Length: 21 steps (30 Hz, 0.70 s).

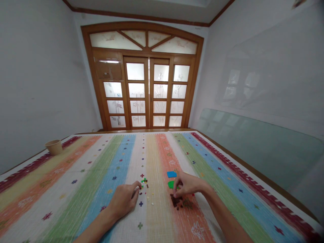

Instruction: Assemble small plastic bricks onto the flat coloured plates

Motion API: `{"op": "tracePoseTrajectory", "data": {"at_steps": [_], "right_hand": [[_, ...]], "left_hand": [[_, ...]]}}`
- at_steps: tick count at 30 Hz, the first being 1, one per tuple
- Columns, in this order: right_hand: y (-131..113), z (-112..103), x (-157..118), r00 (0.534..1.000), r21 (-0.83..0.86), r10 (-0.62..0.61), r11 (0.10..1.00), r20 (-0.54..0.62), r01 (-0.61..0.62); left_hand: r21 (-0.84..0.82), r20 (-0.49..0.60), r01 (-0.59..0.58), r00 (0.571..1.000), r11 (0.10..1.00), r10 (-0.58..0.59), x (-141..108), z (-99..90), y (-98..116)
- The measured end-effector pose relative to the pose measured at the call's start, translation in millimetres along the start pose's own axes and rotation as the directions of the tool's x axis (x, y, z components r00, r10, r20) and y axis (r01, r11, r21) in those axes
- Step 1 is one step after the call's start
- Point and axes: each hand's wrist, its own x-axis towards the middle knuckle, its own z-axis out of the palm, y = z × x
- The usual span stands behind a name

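Observation:
On the striped tablecloth, my left hand (125, 199) rests with its fingers closed beside a scatter of tiny green, white, yellow and dark pieces (144, 182). Whatever its fingertips may hold is too small to make out. My right hand (184, 185) reaches down with thumb and forefinger pinched together at a cluster of dark brown pieces (175, 201). Its fingertips touch or hover just over that cluster, and what is between them is hidden. Just beyond the fingers lie a green piece (170, 184) and a flat blue piece (171, 174).
A paper cup (54, 147) stands near the table's far left edge. The striped cloth (101, 179) covers the table. Wooden glass-paned doors (149, 91) rise behind it, and a pale glass panel (253, 138) leans along the right wall.

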Motion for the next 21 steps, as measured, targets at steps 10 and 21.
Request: {"op": "tracePoseTrajectory", "data": {"at_steps": [10, 21], "right_hand": [[9, -2, -3, 0.992, -0.104, 0.056, 0.994, 0.110, -0.045], [7, 3, -2, 0.989, -0.157, 0.111, 0.983, 0.101, -0.095]], "left_hand": [[0.010, 0.012, 0.012, 1.000, 1.000, -0.012, 0, -1.5, 1], [-0.002, 0.005, 0.019, 1.000, 1.000, -0.019, 0, -2.0, 2]]}}
